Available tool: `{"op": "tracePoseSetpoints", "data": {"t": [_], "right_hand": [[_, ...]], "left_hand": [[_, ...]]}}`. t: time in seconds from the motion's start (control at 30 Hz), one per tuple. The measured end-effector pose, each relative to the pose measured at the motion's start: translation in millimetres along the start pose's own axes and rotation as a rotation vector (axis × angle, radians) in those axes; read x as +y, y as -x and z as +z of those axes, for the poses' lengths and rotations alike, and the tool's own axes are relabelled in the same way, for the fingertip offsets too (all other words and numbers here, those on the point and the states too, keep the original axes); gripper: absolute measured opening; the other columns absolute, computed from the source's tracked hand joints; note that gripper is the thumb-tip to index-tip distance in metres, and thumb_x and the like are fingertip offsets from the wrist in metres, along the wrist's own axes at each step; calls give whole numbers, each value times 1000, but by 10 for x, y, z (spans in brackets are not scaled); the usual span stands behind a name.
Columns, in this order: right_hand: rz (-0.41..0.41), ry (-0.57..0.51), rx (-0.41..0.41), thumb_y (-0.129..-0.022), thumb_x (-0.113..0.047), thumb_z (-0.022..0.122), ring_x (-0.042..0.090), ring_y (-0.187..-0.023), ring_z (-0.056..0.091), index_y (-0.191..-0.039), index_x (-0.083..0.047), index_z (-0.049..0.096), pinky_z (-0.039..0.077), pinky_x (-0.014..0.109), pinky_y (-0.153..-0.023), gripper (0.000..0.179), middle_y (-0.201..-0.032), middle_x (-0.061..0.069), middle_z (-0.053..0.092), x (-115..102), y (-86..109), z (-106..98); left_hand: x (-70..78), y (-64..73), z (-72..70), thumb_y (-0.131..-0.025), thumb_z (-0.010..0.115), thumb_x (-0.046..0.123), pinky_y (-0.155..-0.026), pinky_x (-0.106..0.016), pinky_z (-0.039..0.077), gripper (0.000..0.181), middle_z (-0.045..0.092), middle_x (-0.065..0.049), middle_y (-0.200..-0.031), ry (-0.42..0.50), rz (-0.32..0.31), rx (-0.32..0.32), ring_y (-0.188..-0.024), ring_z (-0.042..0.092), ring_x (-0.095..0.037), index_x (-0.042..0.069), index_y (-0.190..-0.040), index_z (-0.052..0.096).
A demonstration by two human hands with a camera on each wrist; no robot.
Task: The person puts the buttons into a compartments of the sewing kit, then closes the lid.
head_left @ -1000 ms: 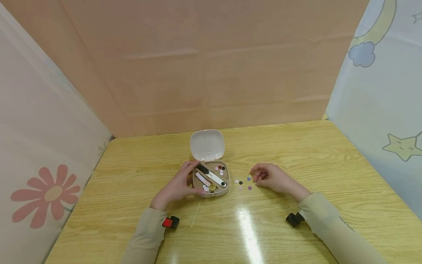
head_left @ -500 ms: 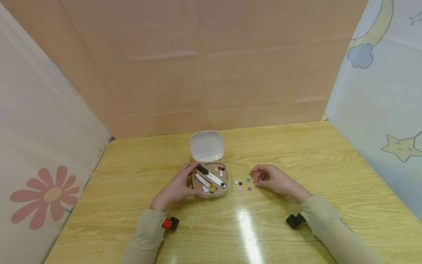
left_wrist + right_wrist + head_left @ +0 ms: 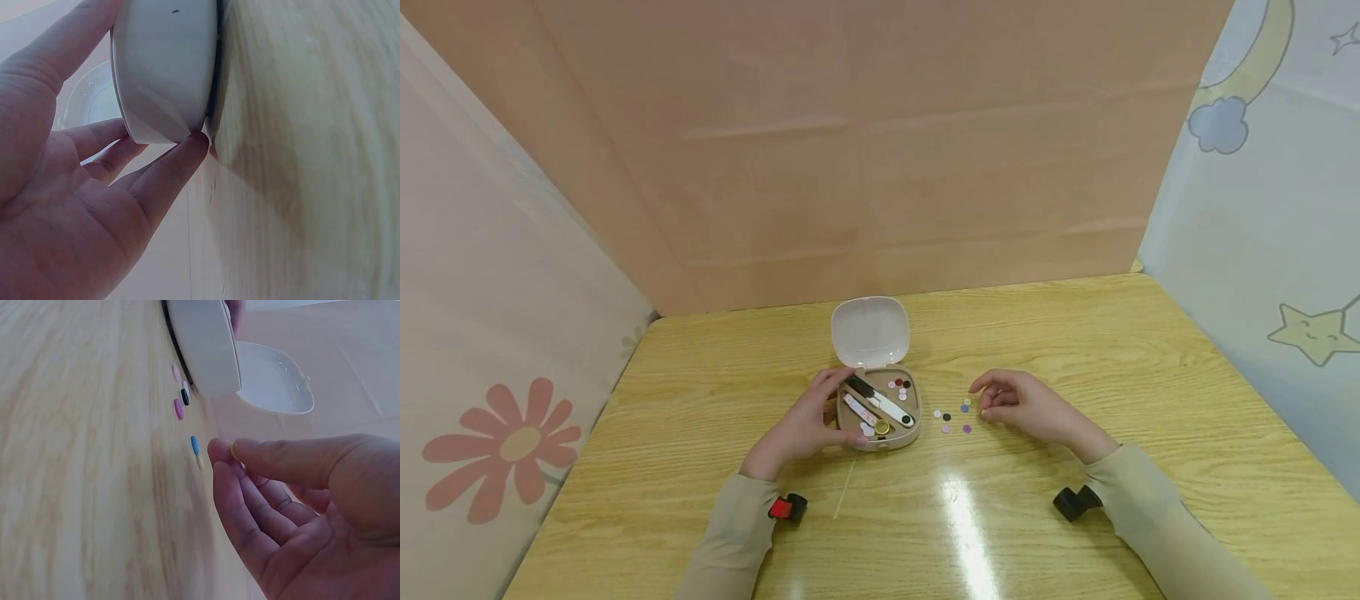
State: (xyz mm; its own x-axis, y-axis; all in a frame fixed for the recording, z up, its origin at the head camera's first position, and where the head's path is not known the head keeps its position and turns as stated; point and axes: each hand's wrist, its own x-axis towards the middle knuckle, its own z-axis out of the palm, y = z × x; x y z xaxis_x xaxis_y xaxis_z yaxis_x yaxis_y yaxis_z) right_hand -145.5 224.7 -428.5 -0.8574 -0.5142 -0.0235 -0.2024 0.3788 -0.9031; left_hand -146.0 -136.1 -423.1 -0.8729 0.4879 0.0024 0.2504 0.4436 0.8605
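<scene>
An open sewing box (image 3: 878, 446) stands on the table with its lid raised. My left hand (image 3: 805, 421) grips the box's left side, thumb at the front and fingers behind; the left wrist view shows the fingers against its pale wall (image 3: 165, 69). Inside lie a black-and-white folding tool (image 3: 883, 402), a rolled tape measure (image 3: 859, 410), a gold round piece (image 3: 882, 427) and several buttons. Right of the box, my right hand (image 3: 1026, 406) pinches a small yellow button (image 3: 235, 451) between thumb and finger. Close by lie a blue button (image 3: 194, 445) and another yellow button (image 3: 200, 462).
Between box and right hand, several loose buttons lie flat, including a black one (image 3: 947, 417), a purple one (image 3: 967, 429) and a white one (image 3: 937, 413). A thin pale strip (image 3: 844, 492) lies before the box. A brown backdrop (image 3: 880, 167) rises behind the table.
My right hand has shifted slightly right, off the loose buttons, so the blue and yellow ones on the table show more fully. The left hand and box stay in place.
</scene>
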Motion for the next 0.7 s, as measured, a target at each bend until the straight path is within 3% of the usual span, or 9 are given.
{"op": "tracePoseSetpoints", "data": {"t": [0.5, 0.7], "right_hand": [[-14, -67, 26, -89, 4, 63, 35, -89, 64, -120, 10, 53, 57, 36, -76, 33, -100, 24, 61, -135, 24, -12], [-20, -76, 19, -91, 4, 61, 36, -92, 64, -121, 12, 51, 56, 37, -79, 32, -100, 23, 65, -187, 18, -19]], "left_hand": [[21, 10, 1, -69, 86, 19, -100, -43, 44, 97, 36, -5, -137, -14, -15, 6, -131, 36, -29, 13, -149, 31], [257, 75, -25, -71, 84, 7, -101, -51, 41, 95, 34, -17, -139, 14, -18, -5, -132, 33, -38, 2, -149, 28]]}}
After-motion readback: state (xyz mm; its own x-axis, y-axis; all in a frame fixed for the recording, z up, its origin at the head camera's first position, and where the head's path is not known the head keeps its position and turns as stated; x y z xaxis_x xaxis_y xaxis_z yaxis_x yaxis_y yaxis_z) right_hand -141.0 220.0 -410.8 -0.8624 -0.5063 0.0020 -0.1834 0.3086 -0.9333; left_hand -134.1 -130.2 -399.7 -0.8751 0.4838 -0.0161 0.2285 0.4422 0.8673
